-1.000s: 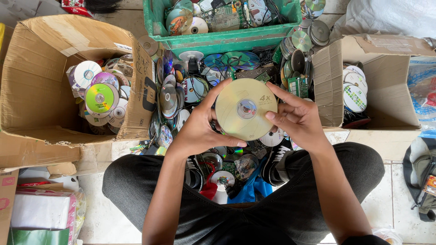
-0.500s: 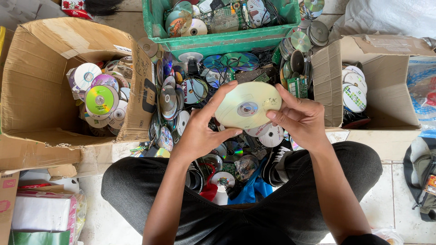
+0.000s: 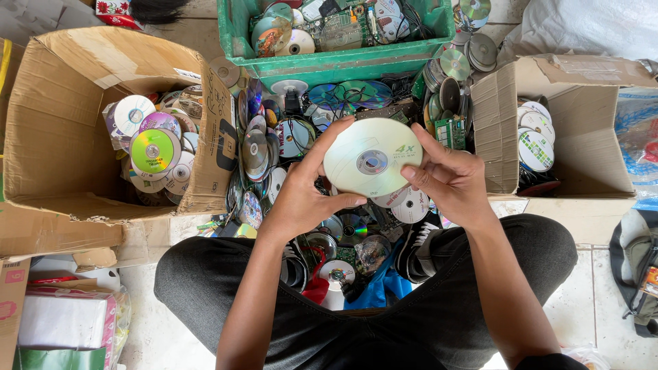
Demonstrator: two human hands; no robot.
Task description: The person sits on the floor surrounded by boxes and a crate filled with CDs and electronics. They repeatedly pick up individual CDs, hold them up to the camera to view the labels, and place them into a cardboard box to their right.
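A pale yellow-green disc (image 3: 372, 157) is held between both hands above a heap of loose discs (image 3: 274, 147) on the floor. My left hand (image 3: 301, 199) grips its left and lower edge with fingers spread. My right hand (image 3: 449, 179) pinches its right edge, thumb on the face. The disc's printed side faces up and it tilts slightly. Below, between my dark-trousered legs, lie more discs, a red piece and a blue scrap (image 3: 380, 288).
An open cardboard box (image 3: 62, 116) at left holds several discs. A second cardboard box (image 3: 582, 137) at right holds white discs. A green plastic crate (image 3: 343, 65) with discs and circuit boards stands ahead. Packages (image 3: 62, 322) lie at lower left, a bag (image 3: 637, 274) at right.
The disc has been turned in my hands from a yellowish face tilted upright to a flatter, paler printed face; both hands shifted their grip around its edge.
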